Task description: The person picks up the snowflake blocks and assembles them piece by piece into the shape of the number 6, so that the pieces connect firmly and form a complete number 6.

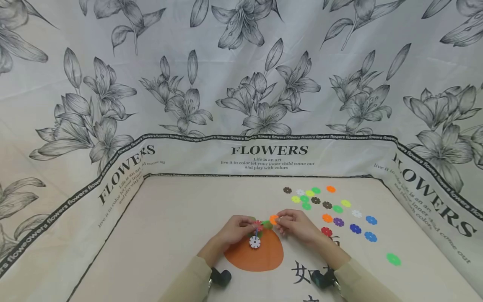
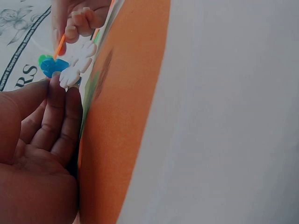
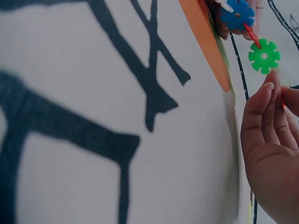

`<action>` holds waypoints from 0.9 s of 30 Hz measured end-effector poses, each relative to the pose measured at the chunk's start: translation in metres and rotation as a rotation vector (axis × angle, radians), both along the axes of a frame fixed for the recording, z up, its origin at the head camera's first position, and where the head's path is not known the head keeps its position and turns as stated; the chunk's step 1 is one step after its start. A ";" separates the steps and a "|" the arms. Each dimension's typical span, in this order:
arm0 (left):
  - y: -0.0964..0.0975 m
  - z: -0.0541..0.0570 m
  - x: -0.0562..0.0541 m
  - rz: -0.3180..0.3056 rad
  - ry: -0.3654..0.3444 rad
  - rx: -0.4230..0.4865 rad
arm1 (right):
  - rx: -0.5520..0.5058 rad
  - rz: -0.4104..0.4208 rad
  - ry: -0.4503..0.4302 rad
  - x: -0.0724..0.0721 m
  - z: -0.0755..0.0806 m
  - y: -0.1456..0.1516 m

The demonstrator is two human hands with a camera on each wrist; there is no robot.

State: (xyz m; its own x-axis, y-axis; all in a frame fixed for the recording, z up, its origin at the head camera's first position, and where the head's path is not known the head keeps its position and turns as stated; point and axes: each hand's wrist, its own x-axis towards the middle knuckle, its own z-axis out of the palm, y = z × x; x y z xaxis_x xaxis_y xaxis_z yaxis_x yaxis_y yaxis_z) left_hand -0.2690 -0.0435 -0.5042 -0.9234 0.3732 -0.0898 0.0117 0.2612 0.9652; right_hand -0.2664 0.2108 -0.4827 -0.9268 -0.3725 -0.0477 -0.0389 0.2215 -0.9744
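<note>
Over the orange printed shape [image 1: 256, 256], my left hand [image 1: 238, 228] pinches a small chain of notched plastic discs. In the chain are a white disc [image 1: 255, 242], a blue disc [image 3: 237, 15], a red disc [image 3: 252, 35] seen edge-on and a green disc [image 3: 264, 57]. Thumb and fingers of my right hand [image 1: 296, 222] pinch an orange disc [image 1: 274, 219] beside the green one. Whether the orange disc's notch sits in the green disc, I cannot tell. The white disc [image 2: 77, 66] hangs on the near side of the chain.
Loose discs lie spread at the right, among them a brown disc [image 1: 287, 190], an orange disc [image 1: 327, 218], a red disc [image 1: 326, 231], a purple disc [image 1: 338, 222] and a green disc [image 1: 393, 259]. A flower-printed cloth [image 1: 271, 151] rises behind the table.
</note>
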 end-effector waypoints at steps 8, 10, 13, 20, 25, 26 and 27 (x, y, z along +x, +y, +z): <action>0.000 -0.001 -0.001 0.000 0.003 -0.006 | -0.036 -0.001 -0.016 -0.001 -0.001 -0.002; -0.001 -0.002 -0.001 0.000 0.005 -0.010 | -0.042 0.003 -0.017 -0.001 -0.001 -0.003; -0.001 -0.002 -0.001 0.001 0.003 -0.014 | -0.053 0.020 -0.014 -0.001 -0.001 -0.004; -0.001 0.000 0.001 0.010 0.000 -0.020 | -0.067 0.068 -0.021 -0.002 -0.002 -0.006; 0.000 -0.001 0.001 0.019 0.004 -0.019 | -0.053 0.115 -0.027 -0.005 -0.003 -0.003; 0.000 -0.001 0.001 0.018 0.002 -0.018 | -0.050 0.123 -0.028 -0.006 -0.003 -0.003; -0.001 -0.001 0.001 0.017 0.002 -0.020 | -0.046 0.131 -0.027 -0.007 -0.003 -0.002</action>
